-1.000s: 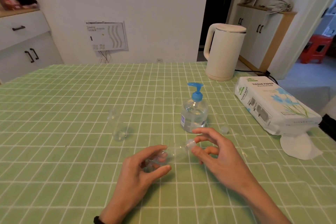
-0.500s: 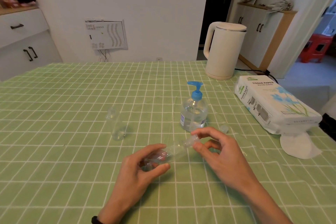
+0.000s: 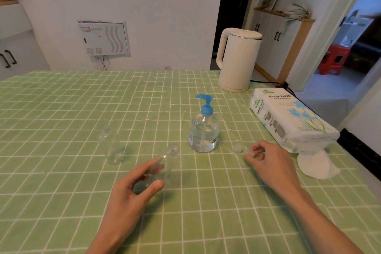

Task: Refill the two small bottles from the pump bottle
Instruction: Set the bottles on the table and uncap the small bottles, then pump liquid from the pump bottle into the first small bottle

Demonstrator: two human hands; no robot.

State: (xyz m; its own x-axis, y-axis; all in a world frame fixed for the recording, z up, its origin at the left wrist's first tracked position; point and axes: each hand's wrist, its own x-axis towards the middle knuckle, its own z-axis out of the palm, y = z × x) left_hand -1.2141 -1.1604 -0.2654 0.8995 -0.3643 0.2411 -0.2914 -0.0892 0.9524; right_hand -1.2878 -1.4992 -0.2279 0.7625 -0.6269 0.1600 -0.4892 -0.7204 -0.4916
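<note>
Green checked tablecloth [image 3: 61, 109], and a bottle and its cap held in separate hands.
Near the middle of the table's near half, the left hand [image 3: 132, 189] has thumb and fingers curled round a small clear bottle [image 3: 166, 163], which tilts with its open neck towards the far edge. The right hand [image 3: 270, 163], well apart from the left and nearer the right edge, pinches a clear cap [image 3: 250, 152] in its fingertips, just beside a second cap [image 3: 237, 148] lying on the cloth. The pump bottle [image 3: 204, 132], blue-topped and partly filled with clear liquid, stands between the two hands and a little farther back. A second small bottle [image 3: 111, 146] stands alone to the left of the held one. Towards the far right corner sit a cream electric kettle [image 3: 237, 60] and a tissue paper pack [image 3: 288, 117], with a loose tissue [image 3: 315, 165] at the pack's near end.
</note>
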